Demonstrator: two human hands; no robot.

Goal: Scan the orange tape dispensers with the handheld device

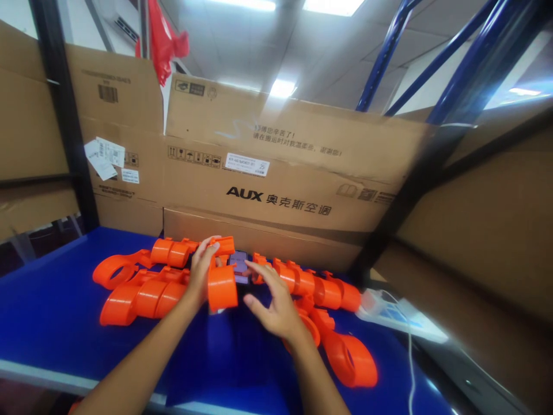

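Observation:
My left hand (202,266) is closed on an orange plastic piece (222,288) with a wide, round, shiny end. Part of that piece is hidden behind the fingers. Just to its right, my right hand (276,305) is open, thumb and fingers apart, holding nothing. Its fingertips are close to a phone (239,262) with a lit screen; whether they touch it I cannot tell. Similar orange pieces (149,297) lie in rows left of my left hand. More orange pieces (326,291) are lined up on the right, and one looped piece (352,360) lies nearer the front.
A blue tabletop (43,300) carries everything. Behind it stands a printed cardboard panel (194,190), with more cardboard at both sides. A white power strip (401,320) with a cable (410,369) lies at the right. Blue rack posts (462,69) rise there, and a red bag (162,43) hangs at upper left.

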